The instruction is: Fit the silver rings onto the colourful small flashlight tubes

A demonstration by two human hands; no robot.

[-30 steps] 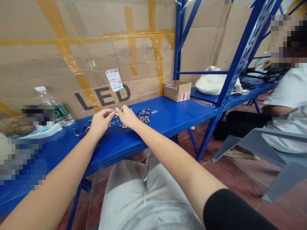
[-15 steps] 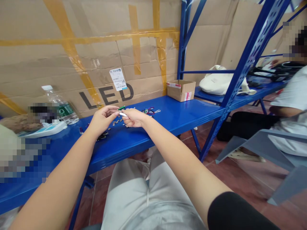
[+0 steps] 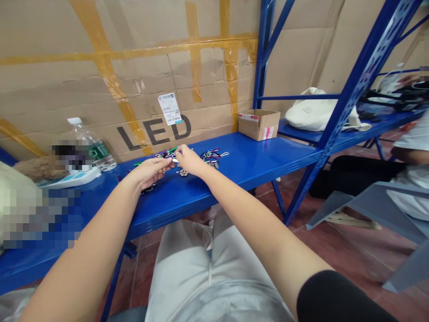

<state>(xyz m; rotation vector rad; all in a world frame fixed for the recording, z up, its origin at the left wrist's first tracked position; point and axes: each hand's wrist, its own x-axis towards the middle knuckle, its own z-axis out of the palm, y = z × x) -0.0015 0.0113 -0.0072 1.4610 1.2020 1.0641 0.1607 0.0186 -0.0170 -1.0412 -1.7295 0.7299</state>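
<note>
Seen from the person's own head, two bare forearms reach forward over a blue steel worktop [image 3: 254, 167]. The left hand [image 3: 149, 173] lies half open, palm turned up and fingers stretched to the right. The right hand [image 3: 189, 161] comes in from above, its fingertips pinched together. Between the hands, a short bunch of small carabiner clips [image 3: 166, 154] in green, purple and silver lies roughly level, its long axis running left to right along the worktop's back edge. The right hand is on it, but whether the left fingertips touch it is hard to tell. Just beyond the right hand sits a looser heap of coloured clips [image 3: 211, 155], and a scatter of small metal rings [image 3: 183, 172] lies just below that hand. Farther right stands a small cardboard box [image 3: 259, 125]; to the left, a water bottle [image 3: 99, 154].
</note>
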